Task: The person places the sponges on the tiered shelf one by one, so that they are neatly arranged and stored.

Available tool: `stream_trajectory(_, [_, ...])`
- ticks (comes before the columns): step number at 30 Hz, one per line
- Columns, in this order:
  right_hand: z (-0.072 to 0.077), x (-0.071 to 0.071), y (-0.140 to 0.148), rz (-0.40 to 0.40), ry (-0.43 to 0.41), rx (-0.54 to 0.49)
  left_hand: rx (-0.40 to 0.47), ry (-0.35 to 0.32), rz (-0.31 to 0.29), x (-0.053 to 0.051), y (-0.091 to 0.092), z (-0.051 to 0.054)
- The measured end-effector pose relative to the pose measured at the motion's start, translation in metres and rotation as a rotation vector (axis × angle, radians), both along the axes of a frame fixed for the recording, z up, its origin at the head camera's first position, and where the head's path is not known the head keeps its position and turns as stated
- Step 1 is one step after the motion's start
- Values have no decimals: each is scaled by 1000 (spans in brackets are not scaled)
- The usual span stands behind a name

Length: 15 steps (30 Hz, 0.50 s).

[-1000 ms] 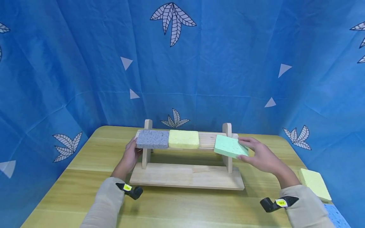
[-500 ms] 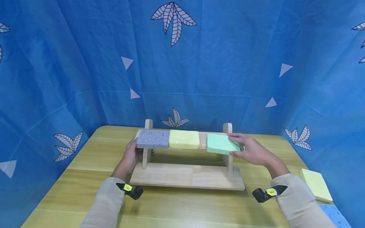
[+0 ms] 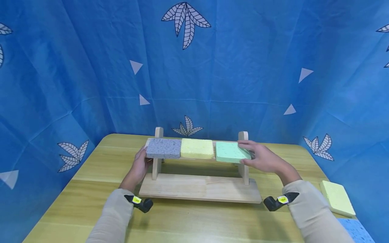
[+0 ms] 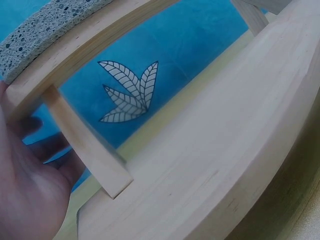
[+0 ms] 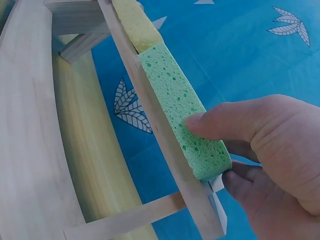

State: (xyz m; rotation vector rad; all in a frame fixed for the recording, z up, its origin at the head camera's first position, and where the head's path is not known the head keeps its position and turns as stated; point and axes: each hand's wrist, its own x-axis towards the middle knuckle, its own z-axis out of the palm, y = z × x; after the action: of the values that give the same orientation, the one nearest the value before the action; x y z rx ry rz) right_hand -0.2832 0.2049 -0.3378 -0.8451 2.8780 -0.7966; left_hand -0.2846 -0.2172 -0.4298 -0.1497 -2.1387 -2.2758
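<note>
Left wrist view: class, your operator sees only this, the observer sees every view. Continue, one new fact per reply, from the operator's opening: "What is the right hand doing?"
Observer: The right hand pinches the right end of a green sponge.
Operator: What lies beside the grey sponge on my screen?
Observer: A yellow sponge, between it and the green one.
Operator: Anything off the wooden shelf?
Observer: Yes, a pale yellow sponge lies on the table at the right.

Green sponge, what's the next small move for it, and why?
Probably ease the green sponge slightly left toward the yellow sponge on the shelf: the right hand grips the green one, and the head view shows a thin gap between the sponges.
</note>
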Motion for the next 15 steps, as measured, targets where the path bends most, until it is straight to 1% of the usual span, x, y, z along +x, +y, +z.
stream_trajectory(6, [-1, -5, -3, 4, -9, -6, 7, 0, 7, 0, 0, -1])
stream_trajectory(11, [-2, -7, -6, 17, 15, -14, 15, -9, 13, -1, 0, 0])
stream_trajectory(15, [-3, -8, -8, 19, 25, -18, 17, -4, 5, 0, 0, -1])
